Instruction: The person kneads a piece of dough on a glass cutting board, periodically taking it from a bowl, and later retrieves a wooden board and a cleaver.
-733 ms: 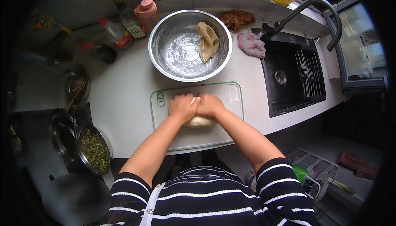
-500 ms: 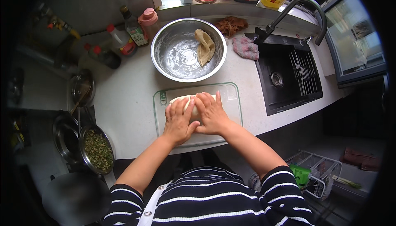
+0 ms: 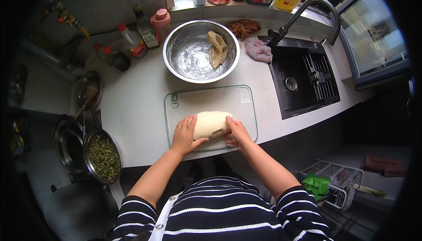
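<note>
A thick, pale roll of dough (image 3: 211,124) lies crosswise on the near half of a translucent cutting board (image 3: 193,99) with a green rim. Around its left end curves my left hand (image 3: 183,134), fingers on top and thumb along the near side. My right hand (image 3: 238,134) grips the other end, its thumb on the upper face and its fingers partly hidden beneath. A notch or fold shows on the dough's near right side. Beyond the board stands a floury steel bowl (image 3: 181,65) with a tan cloth (image 3: 217,50) inside.
A black sink (image 3: 299,98) with a tall faucet (image 3: 325,0) is on the right; a pinkish cloth (image 3: 259,50) lies beside it. Bottles (image 3: 146,28) line the back left. A pan of chopped green filling (image 3: 104,157) sits left, near the counter's edge.
My hands have parted from the dough's top to its two ends, uncovering it. The dough now lies nearer to me on the board.
</note>
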The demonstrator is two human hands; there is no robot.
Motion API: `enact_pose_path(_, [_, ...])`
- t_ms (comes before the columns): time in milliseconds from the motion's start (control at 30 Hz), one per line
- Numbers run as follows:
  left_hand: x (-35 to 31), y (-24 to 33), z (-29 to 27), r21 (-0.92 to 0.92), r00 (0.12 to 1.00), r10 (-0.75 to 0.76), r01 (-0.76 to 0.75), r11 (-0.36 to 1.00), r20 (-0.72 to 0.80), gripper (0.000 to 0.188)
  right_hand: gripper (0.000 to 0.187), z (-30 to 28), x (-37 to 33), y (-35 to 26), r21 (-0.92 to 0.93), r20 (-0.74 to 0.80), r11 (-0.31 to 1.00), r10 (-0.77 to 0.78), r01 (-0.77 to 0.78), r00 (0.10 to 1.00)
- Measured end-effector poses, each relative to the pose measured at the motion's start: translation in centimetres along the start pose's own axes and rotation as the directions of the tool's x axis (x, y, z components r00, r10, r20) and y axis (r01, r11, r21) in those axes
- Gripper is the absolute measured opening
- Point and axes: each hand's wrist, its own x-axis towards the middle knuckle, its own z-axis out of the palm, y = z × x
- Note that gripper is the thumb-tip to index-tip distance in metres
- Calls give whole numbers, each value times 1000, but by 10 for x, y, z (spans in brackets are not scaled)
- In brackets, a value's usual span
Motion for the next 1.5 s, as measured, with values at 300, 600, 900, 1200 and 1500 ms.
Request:
enact_pose_path(300, [-8, 62, -2, -98, 964, -11, -16, 995, -266, 91, 60, 19, 11, -86, -130, -1, 860, -498, 494, 867])
enact_pose_path(600, [66, 36, -50, -686, 964, -265, 175, 707, -26, 74, 60, 59, -25, -56, -301, 430, 211, -841, 930, 329])
enact_pose_path(900, [9, 11, 29, -76, 979, -4, -12, 997, -205, 70, 52, 62, 8, 10, -605, 443, -140, -877, 784, 185])
enact_pose_path(1200, [60, -3, 39, -105, 972, -66, 43, 994, -226, 59, 37, 58, 52, -16, -523, 427, 2, -865, 853, 264])
enact_pose_path(1500, [113, -30, 35, -137, 984, -142, 128, 982, -105, 48, 36, 78, 82, -49, -715, 339, 116, -805, 690, 486])
